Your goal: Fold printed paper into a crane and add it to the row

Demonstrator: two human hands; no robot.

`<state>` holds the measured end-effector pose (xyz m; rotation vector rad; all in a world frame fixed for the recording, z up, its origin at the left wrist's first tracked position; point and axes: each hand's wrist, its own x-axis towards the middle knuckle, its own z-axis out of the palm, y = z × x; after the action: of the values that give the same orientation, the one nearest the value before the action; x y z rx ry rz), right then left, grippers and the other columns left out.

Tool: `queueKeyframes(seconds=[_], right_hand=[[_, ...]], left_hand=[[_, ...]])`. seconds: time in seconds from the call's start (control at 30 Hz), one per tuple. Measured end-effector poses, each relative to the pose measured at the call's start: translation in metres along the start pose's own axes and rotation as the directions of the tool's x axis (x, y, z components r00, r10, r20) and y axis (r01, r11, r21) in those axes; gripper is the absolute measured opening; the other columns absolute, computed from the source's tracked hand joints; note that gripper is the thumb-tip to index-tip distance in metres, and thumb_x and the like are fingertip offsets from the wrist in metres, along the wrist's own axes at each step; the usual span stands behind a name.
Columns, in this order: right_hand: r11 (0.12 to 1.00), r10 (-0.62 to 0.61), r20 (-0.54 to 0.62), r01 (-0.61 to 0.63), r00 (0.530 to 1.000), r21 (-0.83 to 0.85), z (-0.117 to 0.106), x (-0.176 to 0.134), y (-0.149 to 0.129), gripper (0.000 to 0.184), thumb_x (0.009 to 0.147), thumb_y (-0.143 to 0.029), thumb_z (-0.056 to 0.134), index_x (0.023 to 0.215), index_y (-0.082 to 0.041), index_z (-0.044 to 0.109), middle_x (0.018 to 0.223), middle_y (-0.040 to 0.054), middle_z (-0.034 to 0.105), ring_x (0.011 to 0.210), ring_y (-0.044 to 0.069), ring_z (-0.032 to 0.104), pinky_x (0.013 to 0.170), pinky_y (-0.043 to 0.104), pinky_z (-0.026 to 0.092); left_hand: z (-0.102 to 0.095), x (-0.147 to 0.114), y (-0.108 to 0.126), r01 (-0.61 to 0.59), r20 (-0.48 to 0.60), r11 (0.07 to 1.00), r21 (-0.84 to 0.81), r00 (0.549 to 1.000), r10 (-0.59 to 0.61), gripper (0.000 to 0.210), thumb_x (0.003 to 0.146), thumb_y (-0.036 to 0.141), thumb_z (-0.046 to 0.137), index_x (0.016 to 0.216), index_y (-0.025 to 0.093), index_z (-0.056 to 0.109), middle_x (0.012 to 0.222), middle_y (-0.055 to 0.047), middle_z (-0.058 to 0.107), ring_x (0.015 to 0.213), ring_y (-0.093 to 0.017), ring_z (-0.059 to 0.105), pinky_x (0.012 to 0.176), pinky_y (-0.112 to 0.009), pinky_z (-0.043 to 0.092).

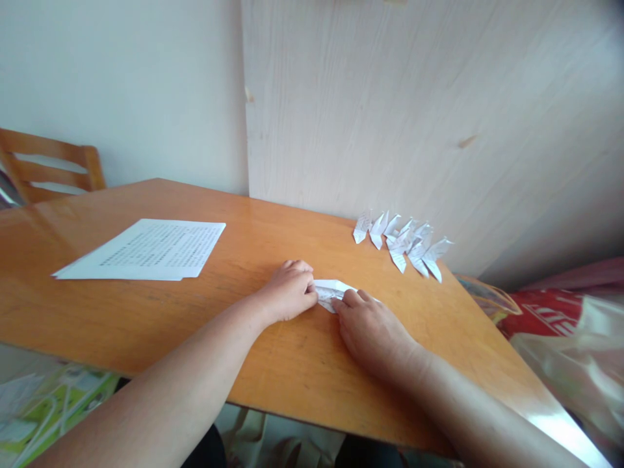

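While both hands rest on the table point(146, 312), I note the left hand point(288, 290) curled into a loose fist, knuckles up, fingers pressed together, their tips bearing down on the left end of a small folded paper point(333, 290). My right hand point(368, 325) lies flatter, palm down, fingers close together; its fingertips press on the right part of the same paper. Whether either thumb pinches the paper from below I cannot tell, since the hands hide it. The paper lies flat on the table between the two hands, touching both, roughly midway along the table's width and nearer the far edge than the near one. It is white with fine print and shows a pointed fold toward the far side.

Near the far right corner, close against the wooden panel point(414, 117), lies a row of folded paper pieces point(404, 244), white, printed, overlapping one another, well apart from my hands. Toward the left side of the table sits a stack of printed sheets point(151, 250), flat, slightly fanned at its near left corner. A wooden chair point(49, 166) stands beyond the far left edge. Off the right edge I see a red and clear plastic bag point(560, 331), blurred. Below the near edge, left, some green and white packaging point(58, 403) shows.
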<state>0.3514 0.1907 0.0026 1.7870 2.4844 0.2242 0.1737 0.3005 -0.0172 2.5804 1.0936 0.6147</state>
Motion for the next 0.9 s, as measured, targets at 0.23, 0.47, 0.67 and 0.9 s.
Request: queueKeyframes(seconds=[0.23, 0.47, 0.67, 0.9], right_hand=[[1.0, -0.014, -0.031, 0.015, 0.999, 0.021, -0.003, -0.002, -0.001, 0.032, 0.094, -0.015, 0.045, 0.121, -0.019, 0.063, 0.104, 0.0115, 0.062, 0.097, 0.027, 0.056, 0.083, 0.038, 0.046], [1.0, 0.004, -0.027, -0.004, 1.0, 0.003, -0.005, 0.001, -0.004, 0.037, 0.096, -0.019, 0.045, 0.129, -0.025, 0.059, 0.106, 0.0114, 0.061, 0.098, 0.027, 0.058, 0.08, 0.037, 0.046], [1.0, 0.021, 0.0, -0.021, 1.0, 0.0, -0.01, 0.003, -0.007, 0.033, 0.095, -0.021, 0.046, 0.124, -0.026, 0.061, 0.107, 0.0112, 0.061, 0.097, 0.026, 0.06, 0.079, 0.037, 0.047], [0.999, 0.03, 0.013, -0.03, 0.999, -0.017, -0.016, 0.004, -0.011, 0.038, 0.096, -0.024, 0.046, 0.131, -0.031, 0.058, 0.105, 0.0099, 0.061, 0.094, 0.027, 0.061, 0.077, 0.037, 0.047]], left_hand=[[0.001, 0.002, -0.001, -0.002, 0.0, 1.0, 0.007, 1.0, 0.002, 0.008, 0.078, 0.021, 0.062, 0.071, 0.02, 0.063, 0.103, -0.01, 0.065, 0.111, -0.029, 0.056, 0.096, -0.04, 0.045], [0.001, 0.003, -0.004, 0.002, 0.001, 0.999, -0.034, 1.0, -0.001, 0.009, 0.078, 0.021, 0.062, 0.068, 0.02, 0.062, 0.102, -0.008, 0.065, 0.109, -0.028, 0.057, 0.094, -0.038, 0.045], [0.001, 0.003, -0.008, 0.023, 0.01, 0.994, -0.111, 1.0, -0.022, 0.006, 0.075, 0.021, 0.063, 0.07, 0.021, 0.063, 0.103, -0.008, 0.067, 0.107, -0.026, 0.058, 0.095, -0.037, 0.045], [-0.015, 0.004, -0.01, 0.139, 0.083, 0.971, -0.193, 0.989, -0.125, 0.007, 0.075, 0.024, 0.057, 0.071, 0.02, 0.061, 0.092, -0.004, 0.065, 0.084, -0.02, 0.06, 0.071, -0.029, 0.047]])
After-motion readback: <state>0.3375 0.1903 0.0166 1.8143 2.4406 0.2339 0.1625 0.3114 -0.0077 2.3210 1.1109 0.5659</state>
